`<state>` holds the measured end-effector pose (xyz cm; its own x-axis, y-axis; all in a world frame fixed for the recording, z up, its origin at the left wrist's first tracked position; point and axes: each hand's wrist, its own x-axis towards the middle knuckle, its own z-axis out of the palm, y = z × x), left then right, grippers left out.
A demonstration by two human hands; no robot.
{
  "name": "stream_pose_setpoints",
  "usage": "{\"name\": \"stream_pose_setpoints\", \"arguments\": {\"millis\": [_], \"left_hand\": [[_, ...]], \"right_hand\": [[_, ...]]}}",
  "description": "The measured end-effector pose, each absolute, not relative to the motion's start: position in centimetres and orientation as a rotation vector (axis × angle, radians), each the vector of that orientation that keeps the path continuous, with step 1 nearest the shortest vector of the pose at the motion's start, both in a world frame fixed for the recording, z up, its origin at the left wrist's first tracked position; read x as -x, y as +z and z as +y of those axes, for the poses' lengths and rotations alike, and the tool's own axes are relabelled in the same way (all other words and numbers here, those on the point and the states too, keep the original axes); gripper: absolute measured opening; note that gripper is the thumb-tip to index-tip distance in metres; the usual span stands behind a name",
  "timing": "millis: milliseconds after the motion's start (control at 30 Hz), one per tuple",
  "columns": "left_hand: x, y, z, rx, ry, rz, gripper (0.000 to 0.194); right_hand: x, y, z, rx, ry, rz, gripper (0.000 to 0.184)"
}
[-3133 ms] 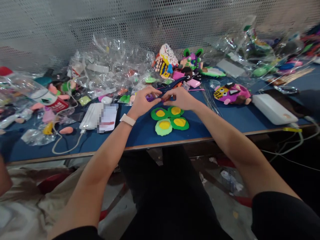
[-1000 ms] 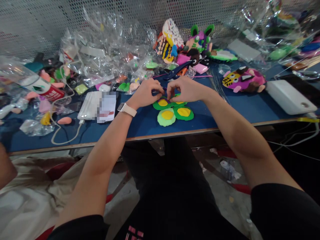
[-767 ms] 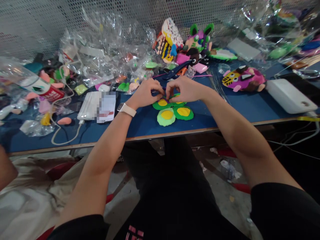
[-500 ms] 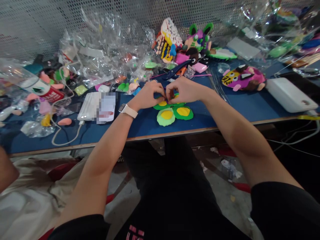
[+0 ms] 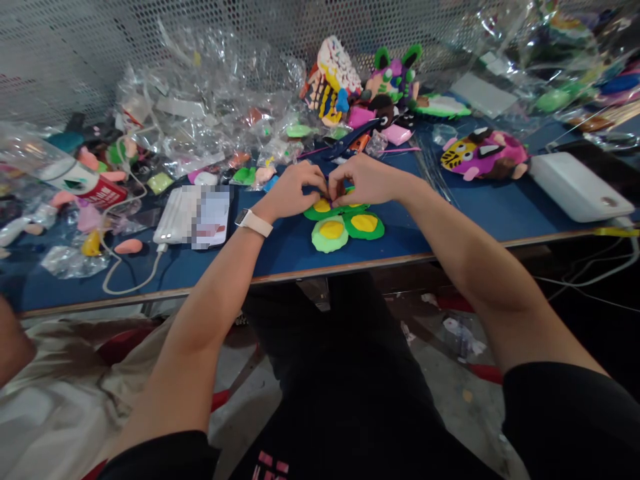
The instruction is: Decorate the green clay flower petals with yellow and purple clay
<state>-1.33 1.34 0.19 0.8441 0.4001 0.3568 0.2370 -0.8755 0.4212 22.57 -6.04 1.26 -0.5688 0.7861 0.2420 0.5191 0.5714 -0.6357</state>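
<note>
Moving in since earlier, the left hand (image 5: 298,189) and right hand (image 5: 367,179) are hovering over the four-lobed green-and-yellow clay piece (image 5: 349,225) lying near the surface (image 5: 425,235) edge; whether either curled grip is holding anything, I can't tell.

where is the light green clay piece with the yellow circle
In the middle of the head view, the light green piece lies near the front edge of the table, just left of a dark green piece.

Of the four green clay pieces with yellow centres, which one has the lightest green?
The near-left clay piece: its border is pale green, whereas the near-right piece, far-left piece and far-right piece show darker green.
</note>
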Motion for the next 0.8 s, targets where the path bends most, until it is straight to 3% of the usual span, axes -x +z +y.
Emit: {"name": "stream_pose_setpoints", "arguments": {"millis": [433, 800], "left_hand": [[1.3, 0.7, 0.8, -2.683, 0.574, 0.295, 0.04], [1.6, 0.0, 1.9, -2.769, 0.652, 0.383, 0.031]], "right_hand": [[-24.2, 1.8, -6.1, 1.099, 0.482, -2.356, 0.01], [-23.2, 1.5, -6.0, 0.983, 0.47, -2.435, 0.017]]}}
